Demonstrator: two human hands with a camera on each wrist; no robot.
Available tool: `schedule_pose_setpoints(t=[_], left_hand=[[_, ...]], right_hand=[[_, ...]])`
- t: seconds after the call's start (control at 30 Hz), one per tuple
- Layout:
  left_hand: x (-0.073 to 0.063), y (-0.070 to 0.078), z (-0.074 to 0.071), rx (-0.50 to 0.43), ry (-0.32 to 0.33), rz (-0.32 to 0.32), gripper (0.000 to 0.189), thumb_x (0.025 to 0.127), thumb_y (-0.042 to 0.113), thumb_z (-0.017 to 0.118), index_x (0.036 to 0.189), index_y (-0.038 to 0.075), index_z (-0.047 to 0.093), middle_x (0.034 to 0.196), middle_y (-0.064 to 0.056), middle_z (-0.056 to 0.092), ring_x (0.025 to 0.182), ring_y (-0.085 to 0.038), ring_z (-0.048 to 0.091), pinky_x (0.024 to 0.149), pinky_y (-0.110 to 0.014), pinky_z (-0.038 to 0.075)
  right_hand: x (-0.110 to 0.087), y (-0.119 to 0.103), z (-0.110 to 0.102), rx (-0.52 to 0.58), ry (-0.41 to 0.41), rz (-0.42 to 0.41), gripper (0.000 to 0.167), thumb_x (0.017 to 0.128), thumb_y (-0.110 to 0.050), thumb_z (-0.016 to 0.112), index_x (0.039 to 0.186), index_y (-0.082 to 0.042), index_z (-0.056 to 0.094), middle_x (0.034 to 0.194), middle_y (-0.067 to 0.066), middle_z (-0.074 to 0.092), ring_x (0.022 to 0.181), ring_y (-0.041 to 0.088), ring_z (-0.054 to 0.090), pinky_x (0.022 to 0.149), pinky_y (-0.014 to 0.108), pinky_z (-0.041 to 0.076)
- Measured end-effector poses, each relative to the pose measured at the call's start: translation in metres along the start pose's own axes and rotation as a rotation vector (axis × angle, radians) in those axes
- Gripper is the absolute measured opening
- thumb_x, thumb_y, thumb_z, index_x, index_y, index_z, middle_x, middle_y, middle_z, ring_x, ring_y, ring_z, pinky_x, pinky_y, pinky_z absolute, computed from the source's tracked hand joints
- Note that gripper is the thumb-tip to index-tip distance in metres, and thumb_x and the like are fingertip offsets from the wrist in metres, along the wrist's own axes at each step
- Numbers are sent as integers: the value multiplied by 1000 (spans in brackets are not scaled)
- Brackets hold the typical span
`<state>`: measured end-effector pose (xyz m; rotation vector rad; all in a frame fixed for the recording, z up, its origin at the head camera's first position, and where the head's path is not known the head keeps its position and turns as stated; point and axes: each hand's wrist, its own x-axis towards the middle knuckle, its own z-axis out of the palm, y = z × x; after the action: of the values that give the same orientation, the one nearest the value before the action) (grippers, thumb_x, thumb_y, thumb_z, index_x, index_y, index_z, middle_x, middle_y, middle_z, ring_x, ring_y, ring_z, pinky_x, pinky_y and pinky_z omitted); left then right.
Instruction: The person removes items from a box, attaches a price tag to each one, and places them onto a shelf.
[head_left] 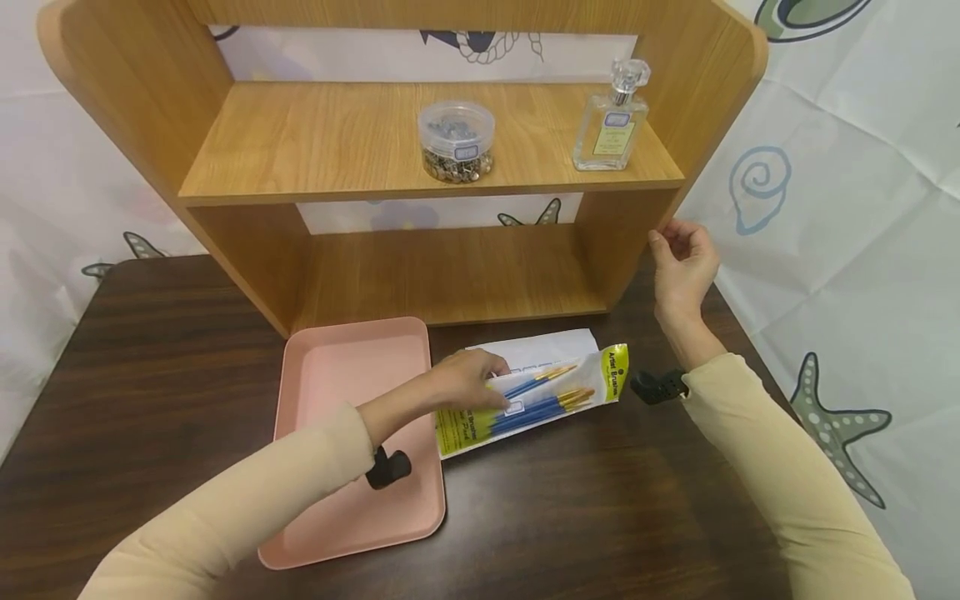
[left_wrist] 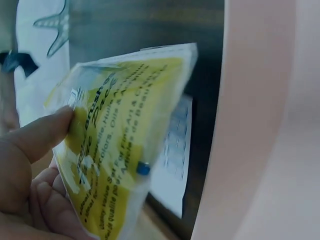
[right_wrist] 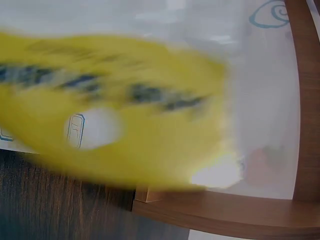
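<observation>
In the head view my left hand (head_left: 468, 379) pinches the left part of a white and yellow pack of artist brushes (head_left: 547, 408), which shows blue-handled brushes. The left wrist view has the thumb of that hand on one face of the pack (left_wrist: 125, 120), fingers behind it. My right hand (head_left: 684, 267) is raised by the lower right edge of the wooden shelf unit (head_left: 641, 208), fingers loosely curled and nothing visible in them. Whether it touches the wood I cannot tell. The pack's yellow end (right_wrist: 150, 115), with a hole, is blurred in the right wrist view.
A pink tray (head_left: 352, 533) lies left of the pack, partly under my left arm. Behind the pack is a white sheet (head_left: 577, 340) with printed boxes. On the upper shelf stand a clear round tub (head_left: 457, 142) of small metal pieces and a glass perfume bottle (head_left: 611, 133).
</observation>
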<state>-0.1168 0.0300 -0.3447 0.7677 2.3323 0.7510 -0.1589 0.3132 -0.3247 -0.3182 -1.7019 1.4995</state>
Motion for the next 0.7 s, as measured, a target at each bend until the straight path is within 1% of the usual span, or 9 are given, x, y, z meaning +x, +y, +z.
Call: schedule_pose_setpoints(t=[0.13,0.2,0.33,0.43,0.57,0.7], left_hand=[[-6,-7,-20,-25,3,1,18,80,18,73,95,11,66,84,-4,66,58,-12,62,53,-23,50],[-8,-12,-29,-57,-7,3,17,81,16,72,94,9,65,81,-5,66,59,-13,63,53,-24,51],[-12,-21,-48,-109,-15,-19,16,83,14,70,96,6,65,82,-8,68,62,-16,65,58,-27,54],[-13,-27,-61,-106,9,-43,17,83,15,70,98,7,66,86,-9,69,65,-17,65,60,-27,54],[-12,-34,-76,-75,47,-51,20,83,17,70,101,8,67,91,-10,69,68,-18,65,62,-27,53],[-10,-40,-89,-51,67,-62,22,83,18,70,103,8,67,93,-11,69,71,-19,65,63,-27,53]], right_hand=[[0,-2,0,13,-5,-2,17,81,7,66,82,-11,64,81,-2,59,75,8,53,72,20,42],[-1,-5,1,20,-10,0,17,81,7,65,82,-9,64,80,-2,59,74,8,52,71,20,42],[-6,-16,1,24,-16,13,17,81,8,64,81,-8,63,78,-3,58,74,8,53,71,20,43],[-8,-20,2,22,-16,18,17,81,8,65,81,-9,63,78,-3,58,75,8,53,71,20,43],[-8,-20,1,25,-12,14,15,80,8,65,82,-6,64,76,-4,59,73,8,53,70,20,43],[-10,-21,1,23,-11,3,14,80,9,65,82,-5,64,75,-5,59,72,7,53,70,20,42]])
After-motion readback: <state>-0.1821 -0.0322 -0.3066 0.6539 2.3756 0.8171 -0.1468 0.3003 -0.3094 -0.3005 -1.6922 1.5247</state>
